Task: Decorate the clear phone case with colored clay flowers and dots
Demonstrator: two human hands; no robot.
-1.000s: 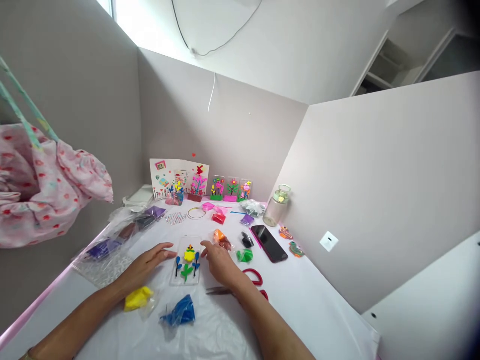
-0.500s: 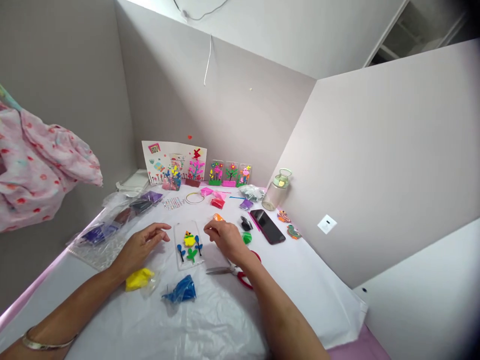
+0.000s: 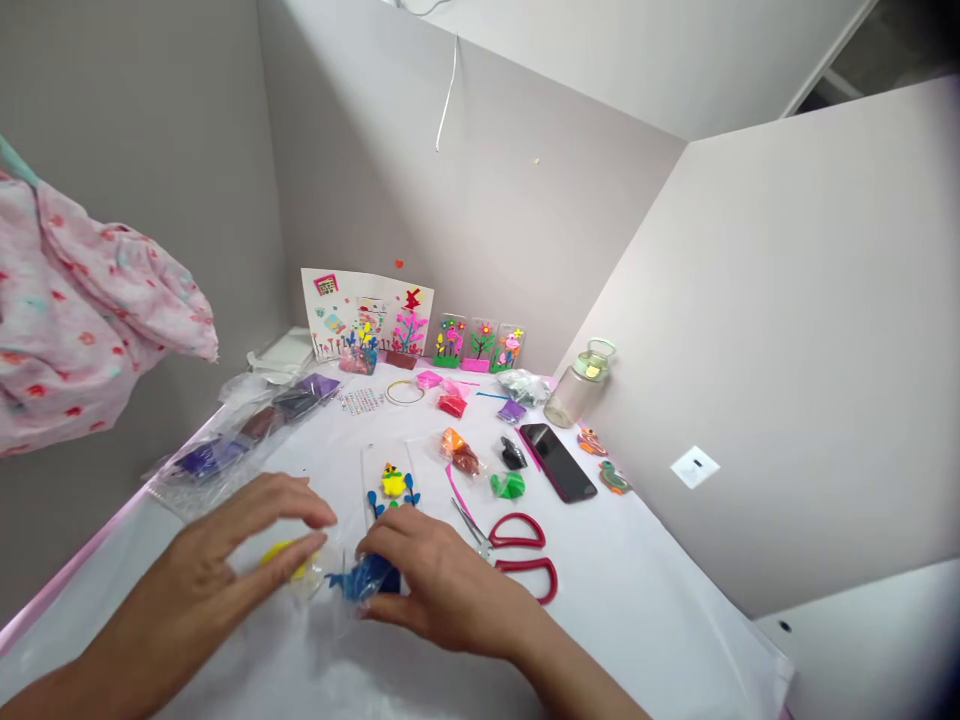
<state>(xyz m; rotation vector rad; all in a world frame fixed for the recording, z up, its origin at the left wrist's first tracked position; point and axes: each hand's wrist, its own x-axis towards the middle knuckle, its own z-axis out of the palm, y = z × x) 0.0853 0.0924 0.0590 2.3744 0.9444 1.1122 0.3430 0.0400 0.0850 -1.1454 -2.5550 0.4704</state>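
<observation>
Packet (image 3: pixel 367 578) (blue), lower centre: right hand (image 3: pixel 448 578) curls round it; left hand (image 3: pixel 217 560) gapes, empty. Step apparently grasping; lifting needs firm pinch.

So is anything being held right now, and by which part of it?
The right grip has the blue bag by its right side; the left grip is open.

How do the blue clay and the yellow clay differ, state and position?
Blue clay is in the right grip; yellow clay is partly hidden behind the open left grip.
Blue clay sits farther right than yellow clay.
Shared: both have clear plastic wrapping.
</observation>
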